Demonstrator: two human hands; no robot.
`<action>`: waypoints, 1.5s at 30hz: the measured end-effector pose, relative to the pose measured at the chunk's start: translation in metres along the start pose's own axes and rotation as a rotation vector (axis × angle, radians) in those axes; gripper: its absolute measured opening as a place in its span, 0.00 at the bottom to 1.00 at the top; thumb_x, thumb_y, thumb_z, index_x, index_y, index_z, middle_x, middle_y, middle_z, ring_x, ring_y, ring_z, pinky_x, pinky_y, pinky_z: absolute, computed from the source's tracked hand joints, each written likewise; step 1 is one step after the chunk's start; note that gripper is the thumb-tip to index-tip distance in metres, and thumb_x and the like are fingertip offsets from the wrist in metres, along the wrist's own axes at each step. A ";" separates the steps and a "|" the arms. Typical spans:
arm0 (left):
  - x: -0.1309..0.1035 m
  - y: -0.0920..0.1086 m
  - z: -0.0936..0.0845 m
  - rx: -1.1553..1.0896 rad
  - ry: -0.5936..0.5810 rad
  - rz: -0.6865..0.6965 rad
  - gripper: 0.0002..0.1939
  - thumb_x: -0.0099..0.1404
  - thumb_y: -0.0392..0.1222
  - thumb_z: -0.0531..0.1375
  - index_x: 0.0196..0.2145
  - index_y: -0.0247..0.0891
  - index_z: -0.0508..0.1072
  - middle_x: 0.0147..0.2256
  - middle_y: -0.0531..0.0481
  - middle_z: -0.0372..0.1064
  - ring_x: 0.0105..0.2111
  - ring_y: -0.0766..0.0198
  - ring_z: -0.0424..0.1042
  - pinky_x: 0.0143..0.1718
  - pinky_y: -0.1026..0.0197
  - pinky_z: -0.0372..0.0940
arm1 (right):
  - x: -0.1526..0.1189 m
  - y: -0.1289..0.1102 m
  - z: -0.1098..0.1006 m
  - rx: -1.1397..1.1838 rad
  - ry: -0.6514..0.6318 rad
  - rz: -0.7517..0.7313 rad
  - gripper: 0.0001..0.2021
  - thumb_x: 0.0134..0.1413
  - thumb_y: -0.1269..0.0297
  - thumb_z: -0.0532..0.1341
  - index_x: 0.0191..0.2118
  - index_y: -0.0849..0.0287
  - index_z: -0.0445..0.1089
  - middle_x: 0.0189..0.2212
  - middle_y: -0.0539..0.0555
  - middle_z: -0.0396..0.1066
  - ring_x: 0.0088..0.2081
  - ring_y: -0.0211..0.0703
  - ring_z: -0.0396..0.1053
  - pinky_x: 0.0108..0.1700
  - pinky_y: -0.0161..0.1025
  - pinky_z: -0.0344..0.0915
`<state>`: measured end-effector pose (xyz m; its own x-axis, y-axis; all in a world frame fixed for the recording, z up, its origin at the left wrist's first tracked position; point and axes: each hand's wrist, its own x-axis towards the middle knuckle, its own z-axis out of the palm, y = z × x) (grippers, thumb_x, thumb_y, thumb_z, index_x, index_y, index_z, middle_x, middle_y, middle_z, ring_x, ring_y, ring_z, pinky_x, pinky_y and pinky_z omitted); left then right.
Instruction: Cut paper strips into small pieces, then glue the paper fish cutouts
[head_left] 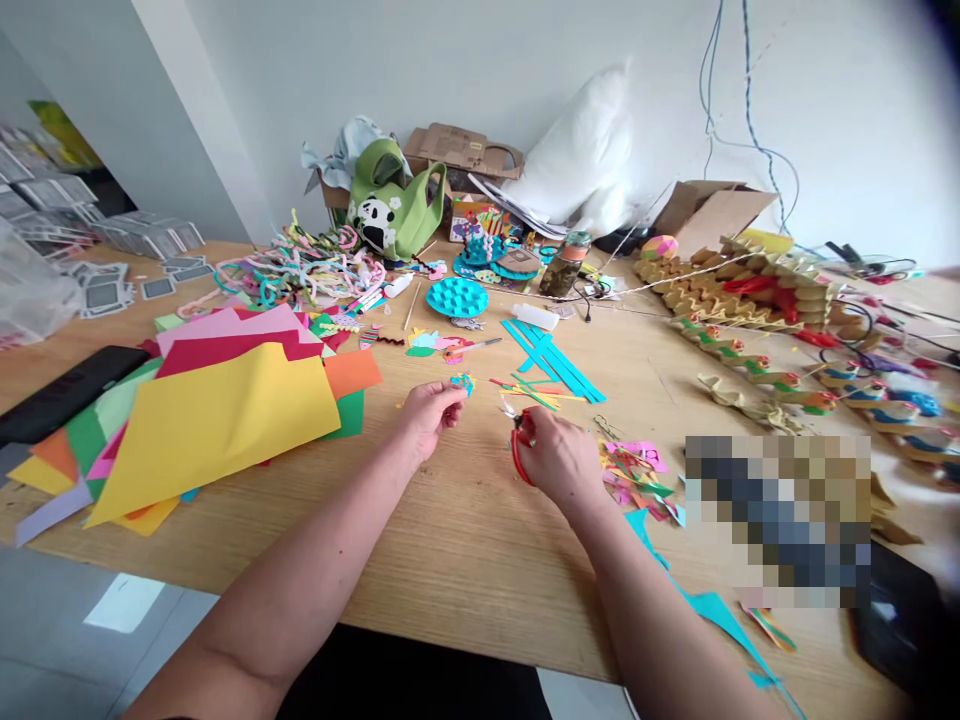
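Note:
Between the thumb and fingers of my left hand (435,410) is a small blue and yellow paper piece (465,382), raised over the table. My right hand (559,450) grips red-handled scissors (519,455), their short blades pointing up and left towards the paper, a little apart from it. Just beyond the scissors lie thin coloured paper strips (551,392) and wider blue strips (551,360). Past my left hand are cut paper shapes (431,343) and a pencil-like stick (480,346). Colourful paper scraps (637,470) lie beside my right wrist.
A stack of coloured sheets (225,420) spreads over the left side. Behind are pipe cleaners (292,265), a green panda bag (397,205), a blue bumpy disc (457,297) and a bottle (566,265). Egg-carton pieces (720,285) and blue offcuts (716,610) lie on the right.

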<state>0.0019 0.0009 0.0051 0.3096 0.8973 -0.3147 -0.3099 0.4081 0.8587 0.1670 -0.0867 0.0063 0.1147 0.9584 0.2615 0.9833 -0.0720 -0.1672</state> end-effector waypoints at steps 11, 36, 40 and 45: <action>0.000 0.000 0.000 -0.024 -0.020 -0.019 0.10 0.43 0.36 0.67 0.24 0.33 0.72 0.19 0.55 0.64 0.18 0.74 0.60 0.19 0.69 0.52 | 0.001 0.005 0.004 0.208 -0.051 -0.055 0.03 0.50 0.69 0.56 0.29 0.57 0.66 0.24 0.55 0.71 0.27 0.46 0.70 0.30 0.38 0.58; -0.014 -0.013 0.013 0.190 -0.268 -0.092 0.07 0.48 0.39 0.63 0.23 0.33 0.71 0.20 0.53 0.66 0.19 0.72 0.62 0.23 0.66 0.55 | 0.001 -0.013 0.010 1.168 -0.097 0.226 0.18 0.42 0.51 0.68 0.31 0.60 0.66 0.23 0.50 0.66 0.27 0.40 0.64 0.30 0.36 0.60; -0.014 -0.015 0.013 0.267 -0.225 0.013 0.05 0.48 0.38 0.63 0.23 0.33 0.71 0.18 0.54 0.65 0.19 0.72 0.62 0.23 0.67 0.55 | 0.001 -0.013 0.007 1.071 -0.074 0.219 0.19 0.44 0.48 0.67 0.30 0.60 0.66 0.24 0.51 0.67 0.27 0.41 0.65 0.30 0.36 0.61; -0.009 -0.015 0.009 0.119 -0.215 0.024 0.13 0.47 0.44 0.68 0.26 0.32 0.73 0.22 0.53 0.68 0.20 0.73 0.63 0.23 0.67 0.57 | -0.003 -0.013 0.000 1.086 -0.141 0.258 0.22 0.47 0.43 0.64 0.29 0.60 0.67 0.24 0.54 0.71 0.24 0.41 0.68 0.29 0.37 0.66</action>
<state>0.0120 -0.0148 -0.0010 0.4919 0.8447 -0.2111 -0.2153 0.3529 0.9105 0.1543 -0.0885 0.0077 0.2123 0.9772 0.0009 0.2804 -0.0600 -0.9580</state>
